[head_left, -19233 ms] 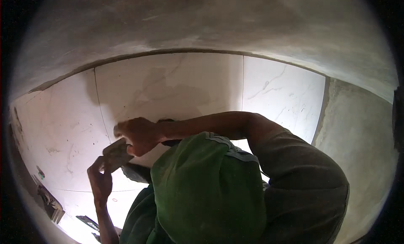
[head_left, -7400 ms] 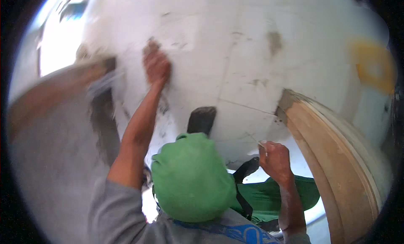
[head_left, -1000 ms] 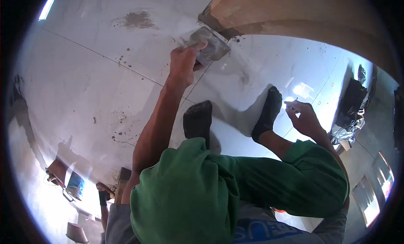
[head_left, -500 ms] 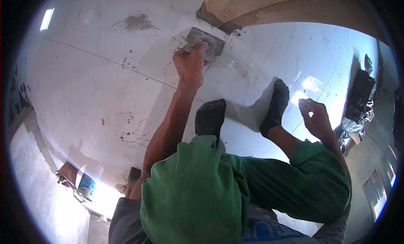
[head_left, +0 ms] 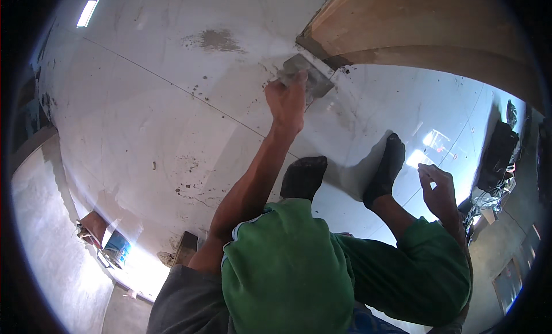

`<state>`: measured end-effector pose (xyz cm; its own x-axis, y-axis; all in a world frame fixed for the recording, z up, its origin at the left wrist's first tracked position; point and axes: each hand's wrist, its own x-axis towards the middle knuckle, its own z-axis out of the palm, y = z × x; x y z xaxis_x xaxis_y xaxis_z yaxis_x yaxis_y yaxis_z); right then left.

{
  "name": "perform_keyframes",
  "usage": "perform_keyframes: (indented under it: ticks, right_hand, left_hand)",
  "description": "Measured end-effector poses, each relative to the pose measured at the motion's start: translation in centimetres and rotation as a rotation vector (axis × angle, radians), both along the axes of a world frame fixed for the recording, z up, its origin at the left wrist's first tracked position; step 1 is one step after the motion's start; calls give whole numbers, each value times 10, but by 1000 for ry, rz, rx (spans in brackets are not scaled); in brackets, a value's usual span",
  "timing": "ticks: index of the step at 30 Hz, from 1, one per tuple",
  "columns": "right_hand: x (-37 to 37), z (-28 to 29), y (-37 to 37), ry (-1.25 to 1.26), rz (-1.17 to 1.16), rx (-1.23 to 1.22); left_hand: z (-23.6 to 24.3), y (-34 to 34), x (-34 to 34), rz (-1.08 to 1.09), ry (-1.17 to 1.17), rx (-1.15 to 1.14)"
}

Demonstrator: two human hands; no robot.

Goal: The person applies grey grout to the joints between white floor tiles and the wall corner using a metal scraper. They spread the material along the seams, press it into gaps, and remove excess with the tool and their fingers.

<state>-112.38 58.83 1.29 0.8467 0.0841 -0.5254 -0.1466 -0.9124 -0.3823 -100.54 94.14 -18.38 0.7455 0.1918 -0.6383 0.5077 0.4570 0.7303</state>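
Observation:
My left hand (head_left: 284, 104) grips a grey, flat metal trowel (head_left: 322, 84), its blade low on the white tiled floor (head_left: 144, 121) beside the corner of a curved wooden piece (head_left: 414, 20) with grey mortar along its edge. A dark smudge (head_left: 218, 40) and scattered crumbs mark the tiles around it. Off to the right, near my black-socked foot (head_left: 382, 173), my right hand (head_left: 438, 190) has its fingertips pinched; what they hold, if anything, is too small to make out. My other socked foot (head_left: 302, 173) is below the trowel, above my green-trousered knee (head_left: 287, 265).
Along the right edge lie a black bag (head_left: 497, 147), tangled cables and small items (head_left: 483, 199). At lower left are a blue container (head_left: 117, 249), a brown object (head_left: 92, 224) and a short dark block (head_left: 185, 247). A pale wall edge (head_left: 52, 190) curves down the far left.
Earlier both hands were together at a flat tool, then apart between two wooden pieces. Over the last second the trowel has shifted slightly at the corner; the whole view has shifted a little.

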Motion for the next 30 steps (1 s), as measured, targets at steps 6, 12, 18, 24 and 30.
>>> perform_keyframes:
  ticks: [6, 12, 18, 24, 30]
  right_hand:
    - [4, -2, 0, 15, 24, 3]
    - [1, -15, -8, -18, 17, 30]
    - [5, -3, -6, 9, 15, 5]
    - [8, -22, -5, 41, 9, 59]
    - [11, -11, -9, -22, 21, 16]
  left_hand:
    - [0, -5, 3, -79, 115, 144]
    - [-2, -15, 20, 45, 119, -127]
    - [-6, -9, 6, -79, 72, 91]
    - [-8, 10, 28, -232, 47, 295]
    - [-10, -7, 17, -95, 16, 200]
